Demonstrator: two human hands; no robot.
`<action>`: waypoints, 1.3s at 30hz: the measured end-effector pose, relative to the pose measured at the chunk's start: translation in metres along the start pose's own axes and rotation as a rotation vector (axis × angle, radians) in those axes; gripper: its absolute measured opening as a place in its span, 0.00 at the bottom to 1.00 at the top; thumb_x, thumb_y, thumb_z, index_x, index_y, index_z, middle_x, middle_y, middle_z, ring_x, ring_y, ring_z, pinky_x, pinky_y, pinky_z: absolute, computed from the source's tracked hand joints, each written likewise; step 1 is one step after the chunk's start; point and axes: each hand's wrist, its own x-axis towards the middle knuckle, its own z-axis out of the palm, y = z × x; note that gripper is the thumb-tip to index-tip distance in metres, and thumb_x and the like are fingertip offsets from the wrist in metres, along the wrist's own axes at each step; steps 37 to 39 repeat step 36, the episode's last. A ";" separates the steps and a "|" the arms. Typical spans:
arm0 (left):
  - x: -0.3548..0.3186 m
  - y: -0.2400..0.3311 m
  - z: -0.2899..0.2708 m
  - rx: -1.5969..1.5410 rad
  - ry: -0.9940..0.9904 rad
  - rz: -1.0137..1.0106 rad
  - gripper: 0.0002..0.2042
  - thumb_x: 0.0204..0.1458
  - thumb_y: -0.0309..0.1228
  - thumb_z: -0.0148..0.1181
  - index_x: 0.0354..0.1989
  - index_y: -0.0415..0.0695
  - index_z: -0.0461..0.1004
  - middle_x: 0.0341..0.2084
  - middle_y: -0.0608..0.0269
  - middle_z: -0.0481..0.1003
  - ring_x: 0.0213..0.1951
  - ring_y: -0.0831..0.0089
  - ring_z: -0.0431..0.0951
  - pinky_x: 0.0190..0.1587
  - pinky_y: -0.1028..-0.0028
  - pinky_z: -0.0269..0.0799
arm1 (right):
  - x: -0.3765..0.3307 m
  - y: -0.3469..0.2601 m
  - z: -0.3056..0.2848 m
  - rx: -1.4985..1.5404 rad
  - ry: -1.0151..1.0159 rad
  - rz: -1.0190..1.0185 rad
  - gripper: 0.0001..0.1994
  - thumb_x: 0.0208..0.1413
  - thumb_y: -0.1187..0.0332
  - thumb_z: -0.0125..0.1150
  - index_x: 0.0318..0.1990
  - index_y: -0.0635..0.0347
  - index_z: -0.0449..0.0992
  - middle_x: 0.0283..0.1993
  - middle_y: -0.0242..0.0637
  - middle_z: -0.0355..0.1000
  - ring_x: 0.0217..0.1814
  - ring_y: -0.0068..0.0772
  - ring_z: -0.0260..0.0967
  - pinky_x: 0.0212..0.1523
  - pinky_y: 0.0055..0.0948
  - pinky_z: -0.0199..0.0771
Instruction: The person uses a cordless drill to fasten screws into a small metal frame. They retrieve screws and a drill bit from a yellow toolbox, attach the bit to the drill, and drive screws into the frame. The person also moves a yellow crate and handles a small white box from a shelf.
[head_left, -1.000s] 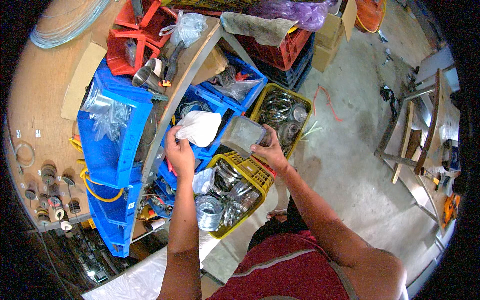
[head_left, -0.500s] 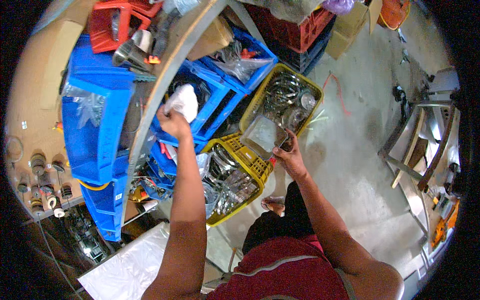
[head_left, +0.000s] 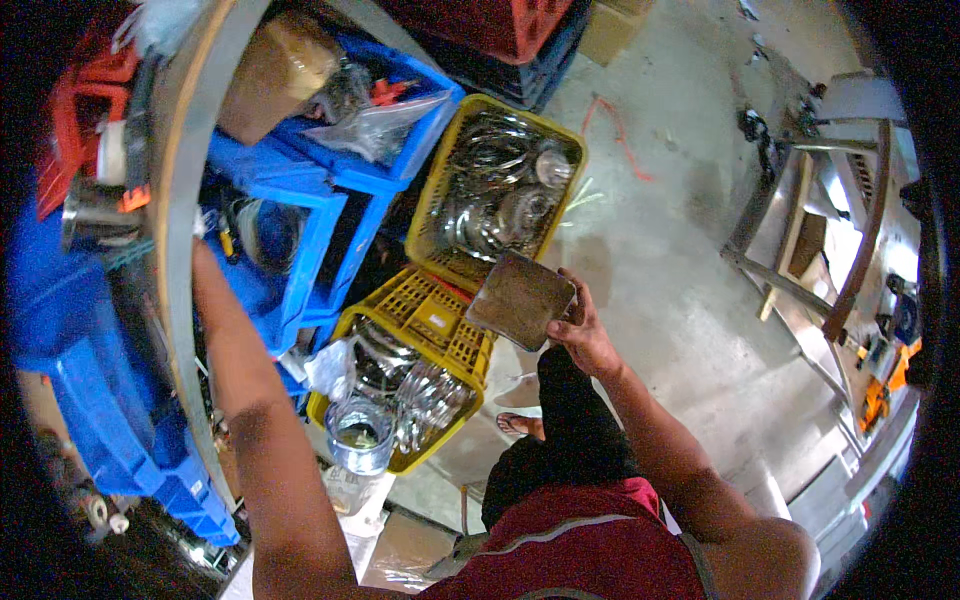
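Note:
My right hand (head_left: pixel 585 338) grips a flat, square, brownish tray-like piece (head_left: pixel 522 302) by its right edge, thumb and fingers closed on it. The piece is over the gap where two yellow baskets meet. My left hand (head_left: pixel 203 245) reaches far left to the grey shelf post (head_left: pixel 178 200), beside an open blue bin (head_left: pixel 275 250). Its fingers are mostly hidden behind the post, and only a small whitish patch shows there. Shiny metal parts fill the far yellow basket (head_left: pixel 572 190). The near yellow basket (head_left: pixel 425 305) also contains metal pieces.
A clear plastic tub (head_left: pixel 360 440) stands by the near basket. Another blue bin (head_left: pixel 425 130) holds bagged parts beside a cardboard box (head_left: pixel 275 75). Dark red crates (head_left: pixel 490 25) are stacked at the back. A metal-framed rack (head_left: pixel 850 230) stands right on the grey floor (head_left: pixel 660 260).
My left hand has moved left with the white bundle, which is now almost out of sight behind the post. The right hand still holds the square piece, now tilted differently. The view has shifted.

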 end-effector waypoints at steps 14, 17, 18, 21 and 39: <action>-0.019 -0.040 0.002 -0.121 -0.179 0.189 0.31 0.65 0.54 0.51 0.64 0.38 0.72 0.59 0.40 0.74 0.58 0.37 0.74 0.65 0.48 0.64 | 0.044 -0.242 -0.180 -2.086 0.607 -1.073 0.41 0.44 0.72 0.65 0.70 0.59 0.60 0.65 0.50 0.65 0.70 0.58 0.59 0.76 0.60 0.51; -0.070 -0.014 -0.031 -0.068 -0.084 0.190 0.30 0.65 0.53 0.51 0.66 0.41 0.71 0.61 0.40 0.73 0.60 0.38 0.72 0.66 0.49 0.62 | 0.012 -0.295 -0.216 -2.153 0.814 -0.684 0.34 0.48 0.73 0.62 0.67 0.58 0.64 0.65 0.49 0.66 0.71 0.57 0.59 0.76 0.57 0.51; -0.096 0.001 -0.050 -0.029 -0.053 0.168 0.30 0.65 0.52 0.53 0.67 0.42 0.70 0.62 0.40 0.72 0.62 0.38 0.70 0.67 0.50 0.61 | 0.007 -0.297 -0.219 -2.073 1.108 -0.901 0.31 0.48 0.76 0.60 0.64 0.57 0.66 0.64 0.49 0.67 0.70 0.56 0.61 0.75 0.56 0.52; -0.190 0.028 -0.150 -0.165 -0.070 0.248 0.27 0.64 0.46 0.58 0.67 0.44 0.69 0.64 0.40 0.70 0.65 0.40 0.66 0.68 0.51 0.58 | -0.046 -0.317 -0.233 -2.073 0.900 -0.788 0.36 0.42 0.72 0.69 0.64 0.58 0.66 0.63 0.50 0.67 0.69 0.54 0.63 0.73 0.48 0.58; -0.653 0.056 -0.256 -1.018 -1.000 0.379 0.09 0.64 0.34 0.60 0.41 0.41 0.74 0.35 0.55 0.77 0.39 0.69 0.77 0.46 0.66 0.74 | -0.299 -0.287 -0.157 0.131 0.190 -0.662 0.26 0.60 0.67 0.65 0.64 0.55 0.64 0.58 0.35 0.69 0.59 0.35 0.70 0.64 0.46 0.73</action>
